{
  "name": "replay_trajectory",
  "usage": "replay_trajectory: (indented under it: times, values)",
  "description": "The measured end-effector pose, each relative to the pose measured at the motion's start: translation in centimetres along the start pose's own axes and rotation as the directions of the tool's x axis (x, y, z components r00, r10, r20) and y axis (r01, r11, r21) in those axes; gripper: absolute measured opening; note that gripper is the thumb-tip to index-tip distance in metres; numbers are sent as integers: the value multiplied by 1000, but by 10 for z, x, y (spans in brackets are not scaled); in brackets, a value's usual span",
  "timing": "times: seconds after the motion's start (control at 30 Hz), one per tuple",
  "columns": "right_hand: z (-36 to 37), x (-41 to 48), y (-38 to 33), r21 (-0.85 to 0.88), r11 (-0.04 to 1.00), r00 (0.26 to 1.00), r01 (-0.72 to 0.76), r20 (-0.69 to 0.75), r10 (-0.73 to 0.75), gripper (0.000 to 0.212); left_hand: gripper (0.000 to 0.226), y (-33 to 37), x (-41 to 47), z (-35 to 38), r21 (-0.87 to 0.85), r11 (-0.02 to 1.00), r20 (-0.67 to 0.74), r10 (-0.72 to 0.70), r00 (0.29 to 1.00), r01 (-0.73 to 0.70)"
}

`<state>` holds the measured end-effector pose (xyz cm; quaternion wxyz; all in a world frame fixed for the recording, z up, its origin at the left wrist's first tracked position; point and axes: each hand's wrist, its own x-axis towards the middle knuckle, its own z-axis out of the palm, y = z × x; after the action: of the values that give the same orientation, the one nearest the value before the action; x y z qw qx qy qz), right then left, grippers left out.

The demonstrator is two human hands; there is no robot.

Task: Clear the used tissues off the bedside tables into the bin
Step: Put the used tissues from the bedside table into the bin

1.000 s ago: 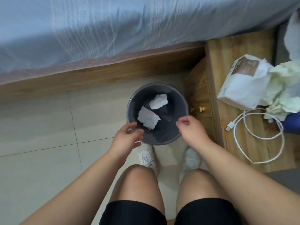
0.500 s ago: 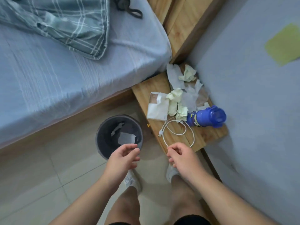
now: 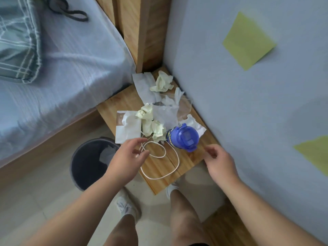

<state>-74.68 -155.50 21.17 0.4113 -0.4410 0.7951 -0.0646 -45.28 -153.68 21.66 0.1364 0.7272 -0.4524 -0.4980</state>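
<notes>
A head-worn camera looks down between two beds. At far left, a bed with a pale blue sheet (image 3: 67,89). Next, on the tiled floor, stands a dark round bin (image 3: 85,166) with white tissue inside. The person's left hand (image 3: 126,161) hovers over the near edge of a wooden bedside table (image 3: 115,105), fingers loosely spread and holding nothing, just above a coiled white cable (image 3: 160,168). Beyond it lie a white tissue pack (image 3: 128,129) and a heap of crumpled white and pale yellow tissues (image 3: 156,110). A blue bottle (image 3: 183,137) lies beside them. The right hand (image 3: 219,161) hangs nearby, fingers loosely curled, empty.
</notes>
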Motion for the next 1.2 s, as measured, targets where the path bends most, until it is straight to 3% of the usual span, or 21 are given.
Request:
replay_trajectory:
  times: [0.1,0.2,0.3,0.37,0.43,0.53,0.63,0.73,0.83,0.93,1.2]
  values:
    - [-5,30,-6,-104,988,993,118,36,-115,27,52,11,19,16,292,949,-22,133,991,-121]
    - [-1,56,-15,-267,918,956,292,94,-277,39,62,20,36,36,490,860,-53,192,980,-142]
    - [4,74,-17,-372,797,878,477,242,-412,48,67,21,51,53,557,824,-83,185,979,-109]
    - [8,82,-16,-428,742,853,516,332,-401,60,68,19,58,62,568,813,-86,215,973,-130]
    - [16,88,-13,-448,695,820,563,412,-398,58,68,16,65,70,600,786,-74,236,969,-146]
    - [24,93,-12,-333,746,798,577,428,-425,46,62,13,75,78,615,774,-63,237,969,-149]
    - [25,96,-8,-428,708,816,562,427,-389,39,46,14,82,79,589,788,-41,250,967,-179]
    - [23,98,-4,-467,716,846,519,400,-353,9,27,17,85,74,571,799,-38,255,966,-188]
    - [17,93,1,-388,784,870,485,309,-385,14,15,22,84,68,570,800,-69,272,960,-186]
    - [9,82,5,-327,834,893,444,234,-383,14,18,27,81,66,587,782,-54,295,954,-209]
    - [2,56,35,-282,869,913,407,145,-381,18,21,34,84,64,591,780,-100,323,941,-205]
